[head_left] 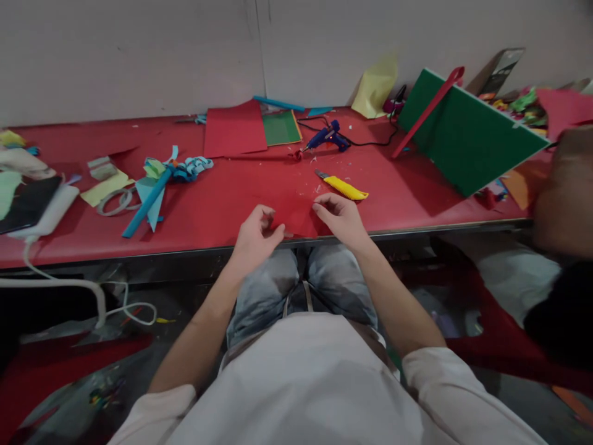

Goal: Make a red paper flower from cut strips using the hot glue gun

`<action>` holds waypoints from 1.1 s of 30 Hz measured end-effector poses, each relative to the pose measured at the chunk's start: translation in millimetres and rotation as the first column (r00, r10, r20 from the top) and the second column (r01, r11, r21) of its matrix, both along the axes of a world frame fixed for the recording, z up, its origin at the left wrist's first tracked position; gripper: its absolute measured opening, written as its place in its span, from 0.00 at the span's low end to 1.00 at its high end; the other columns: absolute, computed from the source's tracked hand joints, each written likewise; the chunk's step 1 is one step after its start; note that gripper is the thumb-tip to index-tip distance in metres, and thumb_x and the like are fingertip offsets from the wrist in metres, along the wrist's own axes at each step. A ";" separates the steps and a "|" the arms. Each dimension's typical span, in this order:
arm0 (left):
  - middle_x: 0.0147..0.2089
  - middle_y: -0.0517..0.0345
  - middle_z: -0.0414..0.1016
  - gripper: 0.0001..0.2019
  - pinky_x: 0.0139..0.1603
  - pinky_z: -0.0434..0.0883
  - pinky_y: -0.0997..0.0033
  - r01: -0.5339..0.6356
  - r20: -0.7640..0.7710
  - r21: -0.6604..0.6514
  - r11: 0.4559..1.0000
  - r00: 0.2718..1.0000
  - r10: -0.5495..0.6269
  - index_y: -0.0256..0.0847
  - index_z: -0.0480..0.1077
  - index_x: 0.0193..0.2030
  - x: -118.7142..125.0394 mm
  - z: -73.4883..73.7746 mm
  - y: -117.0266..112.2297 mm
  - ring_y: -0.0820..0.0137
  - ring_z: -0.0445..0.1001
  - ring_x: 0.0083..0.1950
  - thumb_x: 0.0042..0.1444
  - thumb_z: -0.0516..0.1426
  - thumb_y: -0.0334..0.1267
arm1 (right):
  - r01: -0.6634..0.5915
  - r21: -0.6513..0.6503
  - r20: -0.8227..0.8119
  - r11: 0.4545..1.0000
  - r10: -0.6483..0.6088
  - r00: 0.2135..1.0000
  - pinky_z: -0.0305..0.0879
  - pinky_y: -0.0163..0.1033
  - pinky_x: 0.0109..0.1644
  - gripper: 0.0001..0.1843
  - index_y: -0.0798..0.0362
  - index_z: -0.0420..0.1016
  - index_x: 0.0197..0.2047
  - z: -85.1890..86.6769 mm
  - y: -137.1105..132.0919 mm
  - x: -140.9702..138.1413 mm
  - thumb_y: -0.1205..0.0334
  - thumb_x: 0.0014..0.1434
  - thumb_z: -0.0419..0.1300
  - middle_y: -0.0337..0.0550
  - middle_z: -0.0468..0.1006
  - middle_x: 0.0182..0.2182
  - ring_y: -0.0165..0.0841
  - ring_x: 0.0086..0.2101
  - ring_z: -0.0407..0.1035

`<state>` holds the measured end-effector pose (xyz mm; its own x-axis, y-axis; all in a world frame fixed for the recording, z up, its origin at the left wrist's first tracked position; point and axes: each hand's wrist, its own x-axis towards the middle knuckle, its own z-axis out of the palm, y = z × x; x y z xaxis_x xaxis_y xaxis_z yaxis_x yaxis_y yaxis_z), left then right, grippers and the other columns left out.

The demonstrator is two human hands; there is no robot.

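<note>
A small piece of red paper (300,217) lies at the near edge of the red table (213,210), hard to tell from the table top. My left hand (256,238) pinches its left edge with curled fingers. My right hand (340,216) rests on its right edge, fingers bent and pressed down on it. Just beyond my right hand lies a yellow utility knife (345,186). A blue glue gun (327,137) with a black cord sits farther back.
Red sheet (235,130) and green sheet (281,128) lie by the wall. A blue paper craft (155,185) and tape rings (113,201) lie to the left, a phone and charger (32,207) at far left. A green board (467,133) leans at right. Another person (563,247) sits at right.
</note>
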<state>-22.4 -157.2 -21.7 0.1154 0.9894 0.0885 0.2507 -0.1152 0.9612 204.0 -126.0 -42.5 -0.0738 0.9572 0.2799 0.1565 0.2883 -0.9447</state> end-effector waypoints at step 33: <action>0.42 0.51 0.86 0.12 0.46 0.79 0.68 -0.068 0.066 0.106 0.992 0.996 0.061 0.38 0.81 0.48 -4.9 -11.3 59.1 0.66 0.83 0.43 0.59 0.64 0.40 | -0.113 0.035 0.094 0.993 0.109 0.990 0.74 0.47 0.58 0.21 0.52 0.85 0.57 5.1 35.4 -16.3 0.57 0.64 0.62 0.46 0.88 0.51 0.40 0.49 0.80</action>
<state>-27.3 -98.1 -33.0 0.0422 0.9788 0.2002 0.2006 -0.2046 0.9581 187.7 -90.6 -37.4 -0.2061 0.9298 0.3048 0.2072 0.3459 -0.9151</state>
